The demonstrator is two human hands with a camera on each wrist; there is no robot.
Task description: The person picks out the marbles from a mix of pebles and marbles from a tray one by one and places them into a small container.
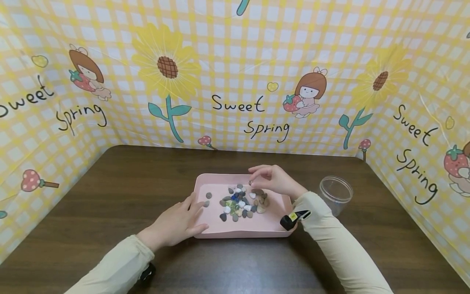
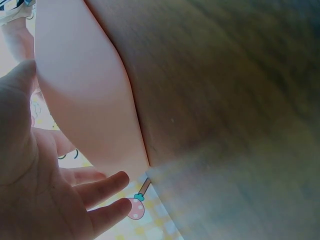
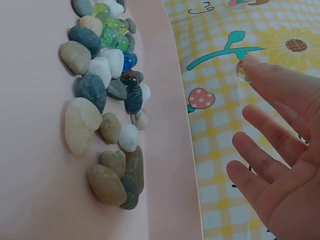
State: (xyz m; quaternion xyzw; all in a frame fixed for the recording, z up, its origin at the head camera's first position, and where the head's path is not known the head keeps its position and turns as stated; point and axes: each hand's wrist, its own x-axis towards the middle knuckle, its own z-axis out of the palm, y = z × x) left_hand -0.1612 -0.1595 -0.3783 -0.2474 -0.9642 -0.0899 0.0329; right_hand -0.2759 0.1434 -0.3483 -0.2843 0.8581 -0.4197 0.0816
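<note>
A clear glass marble [image 3: 242,72] with an orange tint is pinched at the fingertips of my right hand [image 1: 275,179], raised over the far side of the pink tray [image 1: 242,234]. My left hand [image 1: 174,224] lies along the tray's left edge, fingers spread, with nothing held. In the middle of the tray is a loose heap of grey, white and tan pebbles [image 3: 82,125]. Among them sit several green glass marbles [image 3: 109,38], a blue marble [image 3: 128,61] and a dark reddish marble [image 3: 130,79]. Two grey pebbles lie apart near my left fingers.
A clear round plastic jar [image 1: 335,194] without a lid stands to the right of the tray, beside my right forearm. The dark wooden table [image 1: 220,265] carries everything. A yellow checked cloth [image 1: 235,73] hangs around the back and sides.
</note>
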